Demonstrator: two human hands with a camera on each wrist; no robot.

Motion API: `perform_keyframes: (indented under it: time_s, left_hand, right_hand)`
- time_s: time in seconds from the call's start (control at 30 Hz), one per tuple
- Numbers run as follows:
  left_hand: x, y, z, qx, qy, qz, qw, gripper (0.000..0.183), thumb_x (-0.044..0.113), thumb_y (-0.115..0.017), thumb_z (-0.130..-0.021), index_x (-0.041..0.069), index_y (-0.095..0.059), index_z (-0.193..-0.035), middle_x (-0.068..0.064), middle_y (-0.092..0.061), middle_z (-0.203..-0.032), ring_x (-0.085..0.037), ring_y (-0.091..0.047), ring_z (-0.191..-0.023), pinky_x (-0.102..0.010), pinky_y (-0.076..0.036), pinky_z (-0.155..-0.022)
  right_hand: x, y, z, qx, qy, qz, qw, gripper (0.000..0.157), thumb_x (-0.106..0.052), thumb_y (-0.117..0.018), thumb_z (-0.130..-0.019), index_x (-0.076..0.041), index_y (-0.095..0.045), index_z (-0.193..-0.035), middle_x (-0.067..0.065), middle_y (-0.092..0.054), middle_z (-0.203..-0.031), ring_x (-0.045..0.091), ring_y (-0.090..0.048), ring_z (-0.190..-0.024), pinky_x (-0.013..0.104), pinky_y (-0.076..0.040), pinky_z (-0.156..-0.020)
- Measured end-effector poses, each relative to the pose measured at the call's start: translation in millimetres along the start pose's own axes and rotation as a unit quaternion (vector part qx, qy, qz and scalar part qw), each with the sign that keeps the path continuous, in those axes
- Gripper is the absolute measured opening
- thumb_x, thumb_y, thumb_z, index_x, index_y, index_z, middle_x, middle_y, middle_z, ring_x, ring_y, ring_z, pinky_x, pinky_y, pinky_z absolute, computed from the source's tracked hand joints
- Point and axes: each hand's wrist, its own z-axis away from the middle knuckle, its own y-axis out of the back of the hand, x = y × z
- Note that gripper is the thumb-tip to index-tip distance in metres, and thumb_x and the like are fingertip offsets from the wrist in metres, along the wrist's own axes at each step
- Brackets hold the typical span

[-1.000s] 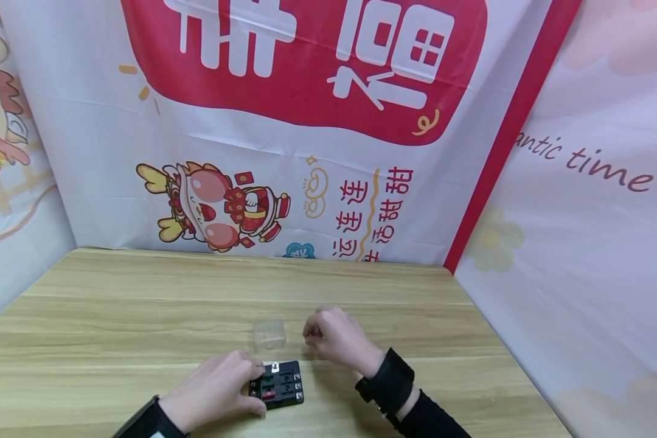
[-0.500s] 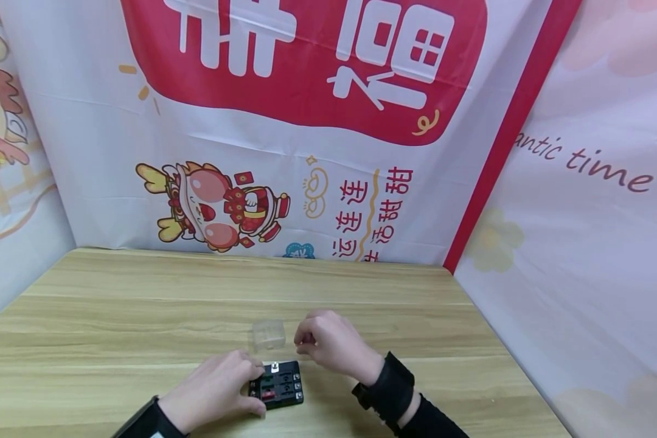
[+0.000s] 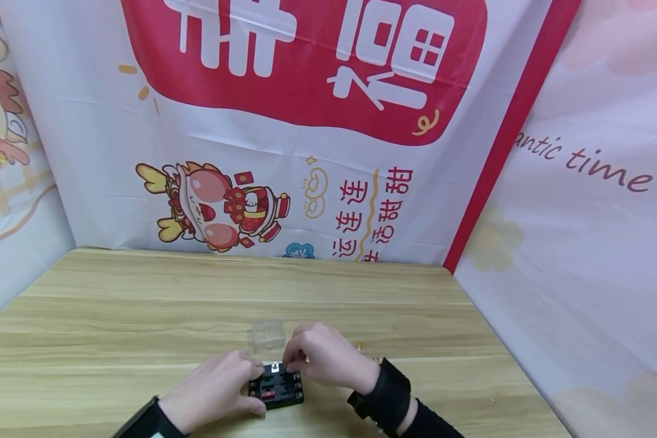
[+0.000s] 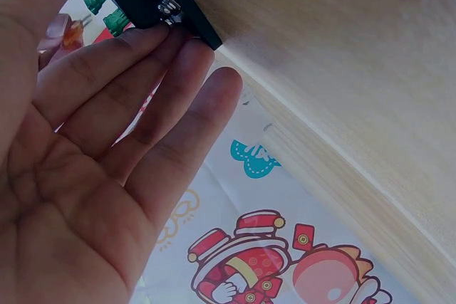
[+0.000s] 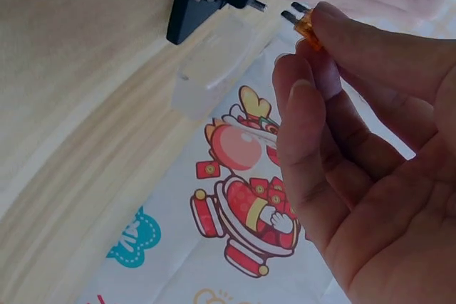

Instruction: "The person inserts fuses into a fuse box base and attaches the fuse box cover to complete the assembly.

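Note:
A black fuse block [image 3: 285, 398] lies flat on the table, with metal screws along its edges. My left hand [image 3: 216, 389] holds it at its left end, thumb on the near side and fingers on the far side. Green blade fuses [image 4: 107, 11] stand in the block, and a red fuse [image 3: 268, 395] sits nearer me. Between thumb and index finger, my right hand [image 3: 328, 359] pinches an orange blade fuse [image 5: 308, 30]. Its two prongs point toward the block, apart from it in the right wrist view. From the head, the fingertips hide this fuse.
A clear plastic cover [image 3: 268, 333] lies just beyond the block. Small orange pieces [image 3: 361, 347] lie on the wooden table [image 3: 142, 316] past my right wrist. A printed cloth [image 3: 224, 134] hangs behind the table's far edge.
My right hand has moved left and toward me, up to the far right corner of the block, uncovering the small orange pieces. The left hand and the block have stayed put.

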Motion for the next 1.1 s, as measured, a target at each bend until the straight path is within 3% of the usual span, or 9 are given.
perform_keyframes:
  time_s: [0.23,0.6,1.1]
  left_hand:
    - [0.9,0.2,-0.8,0.001,-0.001,0.000,1.0000,0.037,0.057,-0.070,-0.073,0.022,-0.067,-0.084,0.016,-0.048,-0.076,-0.003,-0.042,-0.066,-0.022,-0.035,-0.056]
    - [3.0,1.5,-2.1,-0.012,0.010,-0.001,0.9999,0.044,0.055,-0.071,-0.074,0.016,-0.071,-0.093,0.016,-0.051,-0.078,-0.003,-0.044,-0.067,-0.022,-0.037,-0.059]
    - [3.8,0.2,-2.6,-0.012,0.009,-0.006,0.9999,0.044,0.055,-0.070,-0.074,0.016,-0.071,-0.093,0.016,-0.051,-0.078,-0.003,-0.044,-0.067,-0.022,-0.037,-0.058]
  right_hand:
    - [0,-6.2,0,-0.002,0.006,0.000,1.000,0.005,-0.015,-0.075,-0.081,-0.019,-0.072,-0.085,-0.017,-0.056,-0.079,-0.006,-0.049,-0.070,0.010,-0.035,-0.060]
    - [1,-14.9,1,0.004,0.001,0.019,1.000,0.005,-0.016,-0.074,-0.082,-0.019,-0.072,-0.086,-0.015,-0.057,-0.081,-0.006,-0.049,-0.070,0.009,-0.035,-0.060]
    - [0,-17.2,3,0.005,0.006,0.037,0.999,0.006,-0.016,-0.074,-0.081,-0.020,-0.072,-0.085,-0.015,-0.057,-0.082,-0.006,-0.049,-0.072,0.010,-0.035,-0.060]
